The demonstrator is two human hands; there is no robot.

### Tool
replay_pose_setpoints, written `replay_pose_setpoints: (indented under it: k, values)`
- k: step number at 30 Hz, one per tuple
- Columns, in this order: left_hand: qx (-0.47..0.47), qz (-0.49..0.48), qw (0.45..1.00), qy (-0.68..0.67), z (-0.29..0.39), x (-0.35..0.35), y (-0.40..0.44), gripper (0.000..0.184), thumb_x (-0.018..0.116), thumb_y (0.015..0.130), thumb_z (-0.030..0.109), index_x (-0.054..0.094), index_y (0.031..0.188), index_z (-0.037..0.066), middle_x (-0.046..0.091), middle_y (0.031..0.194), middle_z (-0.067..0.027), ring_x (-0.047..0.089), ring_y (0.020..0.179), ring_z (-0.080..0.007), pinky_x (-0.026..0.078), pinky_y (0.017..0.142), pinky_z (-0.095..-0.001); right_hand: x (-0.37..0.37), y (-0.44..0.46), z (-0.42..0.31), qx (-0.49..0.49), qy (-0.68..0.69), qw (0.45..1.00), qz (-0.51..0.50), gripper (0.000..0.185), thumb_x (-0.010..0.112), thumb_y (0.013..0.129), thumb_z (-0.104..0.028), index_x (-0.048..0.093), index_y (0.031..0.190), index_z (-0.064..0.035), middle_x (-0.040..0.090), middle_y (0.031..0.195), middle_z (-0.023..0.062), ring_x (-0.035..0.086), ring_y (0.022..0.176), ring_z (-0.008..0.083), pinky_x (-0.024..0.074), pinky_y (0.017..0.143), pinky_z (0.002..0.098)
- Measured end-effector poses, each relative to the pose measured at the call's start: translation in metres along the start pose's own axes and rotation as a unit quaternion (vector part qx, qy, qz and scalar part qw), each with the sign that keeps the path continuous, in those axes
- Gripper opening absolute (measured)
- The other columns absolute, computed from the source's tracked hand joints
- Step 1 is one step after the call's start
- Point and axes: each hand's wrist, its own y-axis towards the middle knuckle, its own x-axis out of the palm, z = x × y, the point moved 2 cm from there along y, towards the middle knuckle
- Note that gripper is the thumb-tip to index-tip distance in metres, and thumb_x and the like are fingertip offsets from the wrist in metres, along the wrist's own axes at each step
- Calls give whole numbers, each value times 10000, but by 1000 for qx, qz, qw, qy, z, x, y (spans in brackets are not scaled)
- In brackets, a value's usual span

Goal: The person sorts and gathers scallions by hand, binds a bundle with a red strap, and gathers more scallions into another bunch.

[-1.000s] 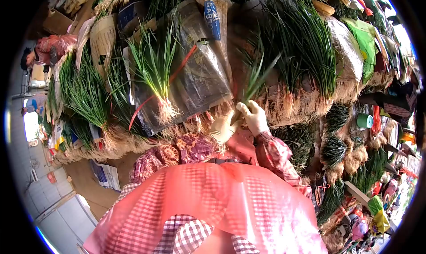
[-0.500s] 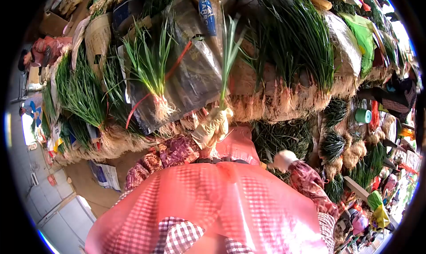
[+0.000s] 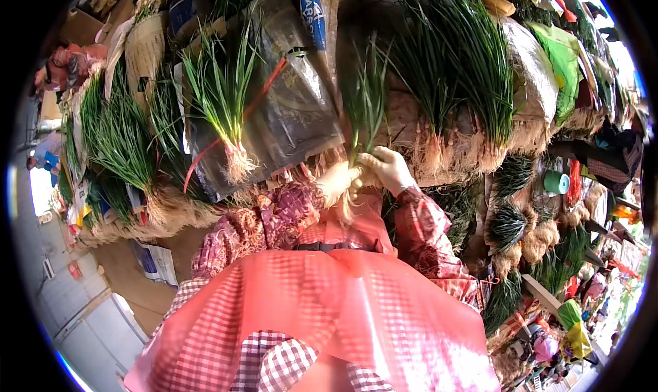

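Note:
My left hand (image 3: 338,184), in a pale glove, is wrapped round a few spring onions (image 3: 367,111) just above their roots. Their green leaves point away from me, and the pale root ends hang below my fist. From the right, my gloved right hand (image 3: 389,168) pinches the same stalks where they leave the left hand. A small bunch of spring onions (image 3: 236,125) with white roots lies to the left on a dark plastic sheet (image 3: 291,111). Beside that bunch runs a red tie strip (image 3: 266,85).
A large heap of spring onions (image 3: 473,77) lies to the right on sacking, roots toward me. Another bundle (image 3: 123,138) is at the left. Farther right are a green tub (image 3: 556,181) and tied bundles (image 3: 508,224). A red apron (image 3: 308,303) covers my lap.
My right hand has come up from low on the right to the stalks in my left hand. More leaves now show above the left hand, which has shifted slightly right.

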Motion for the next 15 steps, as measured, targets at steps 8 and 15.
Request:
replay_pose_setpoints:
  k: [8, 15]
  values:
    - [32, -51, 974, -218, 35, -12, -32, 130, 572, 911, 126, 590, 989, 23, 541, 690, 7, 487, 538, -73, 420, 471, -232, -63, 24, 29, -141, -397, 889, 180, 360, 645, 860, -346, 620, 1023, -25, 678, 785, 130, 656, 664, 202, 533, 590, 317]
    - [168, 68, 983, 39, 12, -2, 7, 156, 632, 848, 18, 608, 999, 49, 616, 916, -5, 574, 835, -92, 465, 784, -229, -27, 59, 37, -56, -129, 986, 94, 405, 664, 837, -389, 637, 974, -9, 669, 827, 128, 630, 715, 199, 512, 678, 326]
